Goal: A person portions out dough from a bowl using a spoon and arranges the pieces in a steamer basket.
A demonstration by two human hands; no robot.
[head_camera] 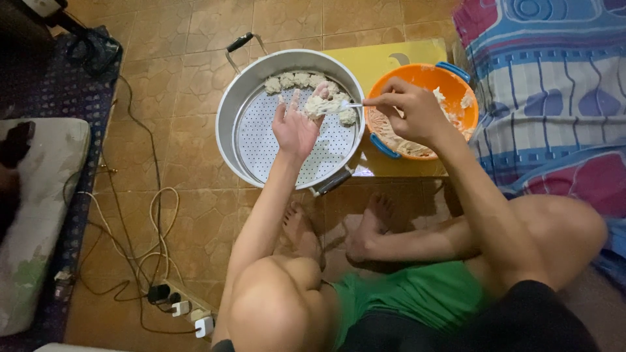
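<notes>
Where we sit cross-legged on the tiled floor [195,85], a wide steamer [290,117] stands ahead, its perforated tray [261,140] bare but for a row of dumplings [297,80] along the far rim. Just right, on a yellow board [391,55], sits an orange bowl [456,81] of filling. Our left hand [295,124] lies open over the tray, fingers spread, cradling a pale wrapper with filling [321,104]. Our right hand [407,107] pinches a spoon [349,104], tip touching it. Soft, sticky, light, tears easily, we judge; support from beneath, pinch only the edges.
</notes>
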